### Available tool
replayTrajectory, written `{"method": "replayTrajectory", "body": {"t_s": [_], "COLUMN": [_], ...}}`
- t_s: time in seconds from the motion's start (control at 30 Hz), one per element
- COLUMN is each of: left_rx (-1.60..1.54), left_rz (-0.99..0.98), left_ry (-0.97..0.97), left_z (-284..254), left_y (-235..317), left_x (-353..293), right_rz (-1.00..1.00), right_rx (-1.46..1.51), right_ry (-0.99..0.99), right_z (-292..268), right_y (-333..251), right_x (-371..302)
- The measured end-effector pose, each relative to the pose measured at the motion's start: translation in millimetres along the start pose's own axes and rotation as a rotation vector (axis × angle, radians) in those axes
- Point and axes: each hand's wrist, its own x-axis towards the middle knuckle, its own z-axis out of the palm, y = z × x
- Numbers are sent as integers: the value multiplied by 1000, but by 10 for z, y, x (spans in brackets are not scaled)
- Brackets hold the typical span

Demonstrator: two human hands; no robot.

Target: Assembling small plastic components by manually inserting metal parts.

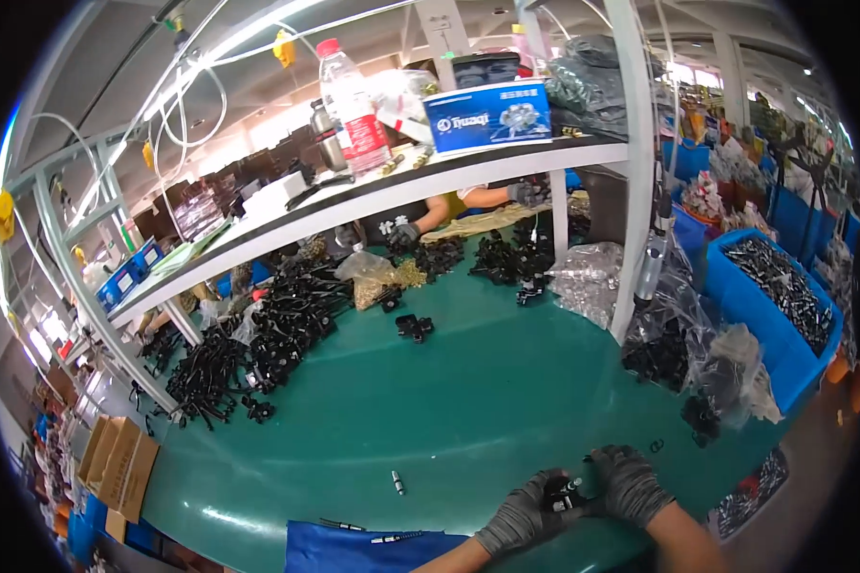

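Note:
In grey gloves, both my hands meet at the lower right, just above the green table (430, 411). My left hand (521, 514) is closed around a small black part (562, 493) with a silvery bit on top. Beside it, my right hand (631, 485) has its fingers bent together by the part's right side; whatever they pinch is too small to make out. Left of my hands lies a slim metal fitting (397, 482). A blue cloth (373, 552) at the near edge bears a few thin tools (397, 538).
Heaped black parts (277, 334) cover the left back, with another single black part (414, 328) mid-table. A white-framed shelf (382, 196) spans the table. At right are plastic bags (736, 372) and a blue bin (784, 358) of metal pieces. Across the table, another person's gloved hand (403, 235) shows.

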Motion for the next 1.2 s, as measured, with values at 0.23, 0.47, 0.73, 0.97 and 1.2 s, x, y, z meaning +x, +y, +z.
{"method": "replayTrajectory", "body": {"t_s": [0.23,0.47,0.73,0.97,1.2], "left_rx": [-65,-151,95,-52,-45], "left_rz": [181,460,779,654,663], "left_ry": [122,139,308,156,148], "left_z": [-46,73,-93,-42,115], "left_y": [-219,-293,-196,-163,-121], "left_x": [-61,-58,-45,-9,-3], "right_rz": [45,210,-59,-118,-70], "right_rx": [48,1356,2112,1009,1446], "right_ry": [-113,200,423,794,775], "right_z": [29,78,8,238,62], "right_y": [-63,386,-36,-80,106], "right_x": [314,411,443,-143,-635]}}
